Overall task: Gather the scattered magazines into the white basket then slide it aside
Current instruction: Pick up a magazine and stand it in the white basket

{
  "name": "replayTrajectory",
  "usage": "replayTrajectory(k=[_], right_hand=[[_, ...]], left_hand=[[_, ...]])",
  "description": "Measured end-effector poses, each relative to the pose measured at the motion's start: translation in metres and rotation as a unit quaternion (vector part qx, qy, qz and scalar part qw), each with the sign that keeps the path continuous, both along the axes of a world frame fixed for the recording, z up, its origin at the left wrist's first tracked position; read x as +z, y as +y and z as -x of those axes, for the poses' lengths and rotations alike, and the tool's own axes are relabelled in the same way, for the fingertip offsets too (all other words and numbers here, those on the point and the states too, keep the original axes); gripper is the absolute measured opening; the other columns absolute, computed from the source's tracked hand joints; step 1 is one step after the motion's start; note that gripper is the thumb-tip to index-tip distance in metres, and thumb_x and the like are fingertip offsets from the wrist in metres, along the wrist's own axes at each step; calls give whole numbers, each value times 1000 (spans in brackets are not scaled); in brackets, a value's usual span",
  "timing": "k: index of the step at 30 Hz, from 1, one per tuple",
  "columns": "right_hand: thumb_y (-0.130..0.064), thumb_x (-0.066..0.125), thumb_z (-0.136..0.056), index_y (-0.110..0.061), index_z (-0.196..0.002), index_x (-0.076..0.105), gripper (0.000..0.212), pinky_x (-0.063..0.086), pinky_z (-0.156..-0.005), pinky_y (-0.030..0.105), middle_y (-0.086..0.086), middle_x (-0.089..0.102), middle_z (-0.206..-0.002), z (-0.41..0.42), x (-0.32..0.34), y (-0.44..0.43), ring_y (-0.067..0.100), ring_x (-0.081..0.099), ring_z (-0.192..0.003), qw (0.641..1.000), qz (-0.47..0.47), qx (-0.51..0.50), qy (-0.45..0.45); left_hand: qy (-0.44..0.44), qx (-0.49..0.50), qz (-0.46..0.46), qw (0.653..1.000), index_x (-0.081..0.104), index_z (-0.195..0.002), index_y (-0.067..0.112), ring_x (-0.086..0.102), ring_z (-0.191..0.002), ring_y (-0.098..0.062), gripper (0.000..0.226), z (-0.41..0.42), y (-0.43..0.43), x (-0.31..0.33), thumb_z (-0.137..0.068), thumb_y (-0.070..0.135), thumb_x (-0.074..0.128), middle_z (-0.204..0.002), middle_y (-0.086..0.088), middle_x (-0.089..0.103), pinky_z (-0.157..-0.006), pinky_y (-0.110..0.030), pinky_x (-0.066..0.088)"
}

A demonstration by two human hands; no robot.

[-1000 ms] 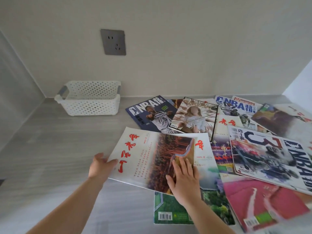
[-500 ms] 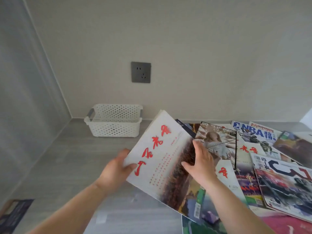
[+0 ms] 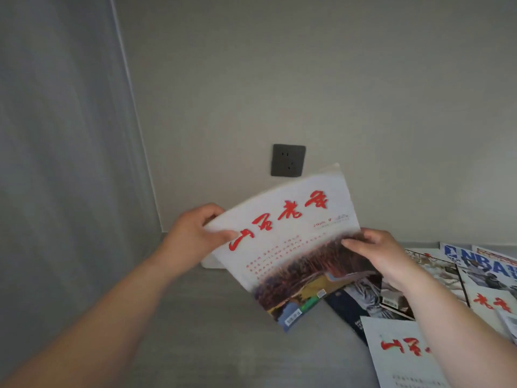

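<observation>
Above the bench (image 3: 195,331), both hands pinch a white magazine (image 3: 291,242) tilted in air: left hand (image 3: 195,236) at its left edge, right hand (image 3: 383,256) at right. White basket (image 3: 209,265) mostly hidden behind it; contents unseen. Other magazines (image 3: 481,278) crowd right; left bench bare.

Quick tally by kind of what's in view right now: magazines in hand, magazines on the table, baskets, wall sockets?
held magazine: 1
magazines on the table: at least 5 (they overlap and some run out of frame)
white basket: 1, mostly hidden
wall socket: 1
Total: at least 8
</observation>
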State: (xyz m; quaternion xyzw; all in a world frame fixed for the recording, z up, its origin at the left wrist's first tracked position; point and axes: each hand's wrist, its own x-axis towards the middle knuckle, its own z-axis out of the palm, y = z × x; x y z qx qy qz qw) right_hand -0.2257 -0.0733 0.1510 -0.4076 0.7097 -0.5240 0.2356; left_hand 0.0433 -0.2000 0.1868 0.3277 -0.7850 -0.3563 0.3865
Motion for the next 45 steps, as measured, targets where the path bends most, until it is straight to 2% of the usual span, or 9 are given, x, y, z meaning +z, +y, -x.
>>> replayTrajectory(k=[5, 8, 12, 14, 17, 20, 28, 37, 45], right_hand=[[-5, 59, -81, -17, -63, 62, 22, 49, -48, 16, -8, 65, -52, -9, 35, -44, 11, 61, -54, 995, 78, -15, -53], [-3, 57, -82, -14, -70, 62, 17, 46, -42, 10, 2, 62, -68, -16, 47, -79, 11, 60, -56, 988, 115, -11, -98], [-4, 57, -83, -14, -64, 58, 21, 51, -57, 23, 5, 58, -69, -24, 50, -128, 15, 54, -63, 984, 136, -30, -114], [-4, 56, -84, -14, -64, 56, 22, 48, -61, 25, 4, 58, -71, -25, 46, -150, 14, 54, -64, 985, 130, -26, -111], [-4, 55, -84, -10, -74, 59, 13, 47, -48, 12, -1, 59, -72, -26, 37, -179, 8, 53, -64, 990, 102, -9, -99], [2, 58, -81, 1, -92, 64, 13, 45, -48, 9, 2, 61, -84, -24, 20, -203, 13, 55, -68, 994, 65, -6, -91], [5, 59, -79, 8, -102, 62, 24, 47, -92, 43, 23, 63, -107, -11, -37, -245, 31, 58, -95, 994, -1, -63, -90], [5, 57, -80, 7, -107, 61, 27, 47, -91, 41, 23, 62, -111, 4, -81, -269, 25, 55, -90, 989, -11, -78, -121], [-7, 59, -82, -6, -115, 47, 35, 37, -79, 26, 13, 50, -118, 4, -92, -273, 13, 46, -92, 980, 63, -187, 0]], left_hand=[[187, 7, -133, 973, 57, -73, 22, 64, -54, 1, 22, 2, -49, 8, -75, 2, 64, -55, 15, 70, -47, -14, 52], [163, 28, -138, 977, 56, -75, 25, 62, -67, -6, 21, 19, -65, -6, -81, 5, 59, -75, 9, 67, -49, -11, 51], [137, 89, -100, 981, 61, -89, 17, 58, -70, 0, 14, 36, -94, -12, -85, 6, 53, -79, 15, 61, -50, -8, 48], [134, 122, -82, 980, 60, -101, 8, 60, -78, -10, 18, 38, -114, -10, -86, 5, 53, -93, 3, 64, -67, -21, 52], [108, 161, -62, 979, 60, -103, 3, 59, -90, -22, 19, 36, -144, -9, -85, 5, 53, -109, -14, 65, -86, -40, 51], [76, 195, -47, 977, 63, -101, 2, 62, -90, -27, 19, 36, -171, -18, -84, 8, 56, -107, -18, 67, -86, -43, 51], [34, 215, -89, 972, 66, -100, 1, 57, -79, -19, 20, 55, -205, -70, -81, 5, 59, -104, -19, 69, -73, -28, 42], [-7, 218, -93, 972, 66, -97, 1, 55, -76, -17, 18, 71, -235, -100, -81, 6, 59, -102, -18, 69, -68, -24, 41], [4, 281, -91, 956, 61, -89, 4, 51, -77, -17, 15, 87, -255, -115, -80, 16, 62, -91, -9, 64, -70, -26, 35]])
